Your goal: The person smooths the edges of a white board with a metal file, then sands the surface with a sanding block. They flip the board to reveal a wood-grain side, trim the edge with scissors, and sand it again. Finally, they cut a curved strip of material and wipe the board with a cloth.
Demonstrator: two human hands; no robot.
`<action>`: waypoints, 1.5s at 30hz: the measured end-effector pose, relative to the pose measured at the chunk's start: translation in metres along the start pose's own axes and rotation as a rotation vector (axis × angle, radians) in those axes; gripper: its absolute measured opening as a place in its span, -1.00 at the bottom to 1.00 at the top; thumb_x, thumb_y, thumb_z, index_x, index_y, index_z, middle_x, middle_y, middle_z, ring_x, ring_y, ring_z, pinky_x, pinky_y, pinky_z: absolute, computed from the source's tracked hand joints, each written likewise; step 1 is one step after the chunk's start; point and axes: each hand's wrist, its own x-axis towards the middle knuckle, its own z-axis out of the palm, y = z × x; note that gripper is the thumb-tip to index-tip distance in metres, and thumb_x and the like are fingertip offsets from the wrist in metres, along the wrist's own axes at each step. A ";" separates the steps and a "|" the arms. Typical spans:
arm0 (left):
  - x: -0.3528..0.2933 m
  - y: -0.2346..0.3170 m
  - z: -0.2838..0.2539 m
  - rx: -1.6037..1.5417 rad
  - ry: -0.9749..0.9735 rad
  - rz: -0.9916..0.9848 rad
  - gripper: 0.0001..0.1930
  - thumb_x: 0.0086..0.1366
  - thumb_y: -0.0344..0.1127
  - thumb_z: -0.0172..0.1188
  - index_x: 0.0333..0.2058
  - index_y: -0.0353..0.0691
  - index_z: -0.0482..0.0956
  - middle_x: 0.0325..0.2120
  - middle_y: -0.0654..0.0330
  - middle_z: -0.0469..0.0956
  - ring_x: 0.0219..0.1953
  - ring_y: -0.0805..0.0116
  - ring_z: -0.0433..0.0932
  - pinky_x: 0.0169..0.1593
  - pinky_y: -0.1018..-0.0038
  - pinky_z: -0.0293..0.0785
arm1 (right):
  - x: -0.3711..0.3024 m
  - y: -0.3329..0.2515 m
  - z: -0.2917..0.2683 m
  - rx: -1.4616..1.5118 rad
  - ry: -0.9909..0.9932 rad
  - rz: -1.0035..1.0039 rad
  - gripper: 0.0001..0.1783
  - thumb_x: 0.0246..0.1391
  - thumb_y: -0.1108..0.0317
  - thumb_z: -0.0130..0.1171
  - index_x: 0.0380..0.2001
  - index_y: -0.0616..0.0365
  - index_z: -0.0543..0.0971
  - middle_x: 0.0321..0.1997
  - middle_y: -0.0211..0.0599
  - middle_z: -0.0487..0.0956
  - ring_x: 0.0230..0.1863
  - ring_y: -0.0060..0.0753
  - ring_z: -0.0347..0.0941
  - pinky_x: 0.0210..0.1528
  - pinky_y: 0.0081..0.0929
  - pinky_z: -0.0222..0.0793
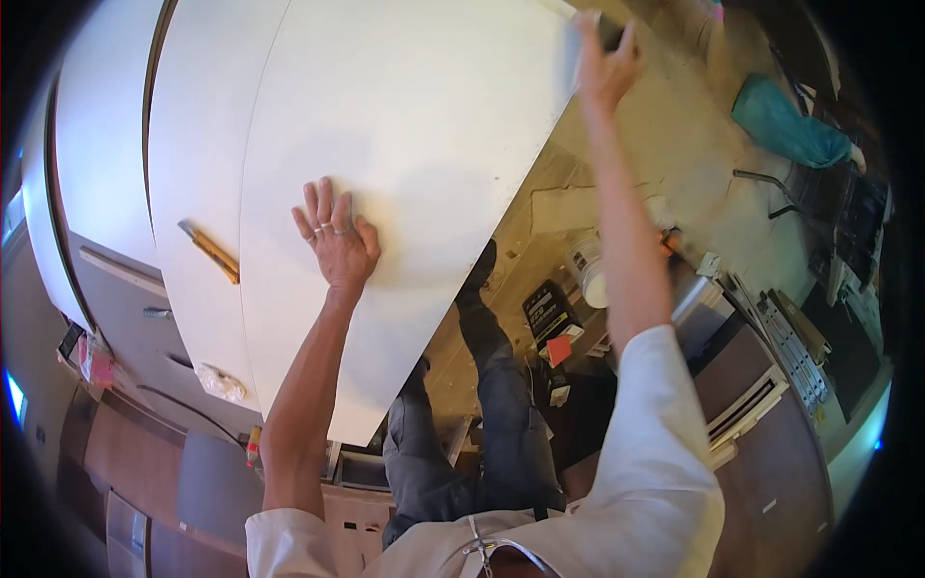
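Observation:
A large white panel (414, 125) lies in front of me. My left hand (339, 241) rests flat on it with the fingers spread, a ring showing. At the panel's far right edge, my right hand (609, 72) is closed around a small dark block (610, 35), which lies against that edge. The hand and block are slightly blurred, so I cannot tell the block's exact kind. Left of my left hand, a yellow utility knife (214, 255) lies on the white surface. Nearer to me is a crumpled clear plastic bag (220, 382).
Below the panel's right edge, the floor holds a white bucket (588, 270), a black box (551, 313) and a red card (558, 350). Metal rails (795, 347) lie farther right. A teal cloth shape (790, 125) is at the upper right. Grey boards (116, 299) stand left.

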 end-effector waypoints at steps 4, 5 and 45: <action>-0.002 0.001 -0.002 0.007 -0.003 -0.008 -0.46 0.23 -0.43 -0.02 0.21 -0.05 0.20 0.39 -0.01 0.16 0.48 -0.09 -0.01 0.48 -0.11 -0.34 | -0.044 -0.003 -0.006 -0.033 0.015 -0.083 0.03 -0.08 -0.21 0.41 0.38 0.05 0.29 0.35 0.30 0.19 0.33 0.29 0.17 0.32 0.11 0.15; -0.005 -0.002 -0.002 0.017 -0.003 -0.032 -0.46 0.23 -0.43 -0.02 0.21 -0.05 0.20 0.39 0.00 0.16 0.48 -0.08 -0.01 0.48 -0.11 -0.34 | -0.095 -0.015 -0.007 0.086 -0.033 -0.018 0.02 -0.08 -0.20 0.41 0.38 0.04 0.30 0.36 0.27 0.20 0.34 0.29 0.18 0.30 0.12 0.19; -0.013 -0.005 0.004 -0.032 0.139 0.005 -0.56 0.26 -0.34 0.08 0.14 -0.07 0.40 0.31 0.12 0.31 0.45 0.03 0.07 0.47 -0.09 -0.22 | -0.287 0.010 -0.043 0.197 -0.089 -0.004 -0.02 0.12 -0.01 0.33 0.44 0.23 0.13 0.39 0.30 0.10 0.39 0.21 0.09 0.34 0.04 0.11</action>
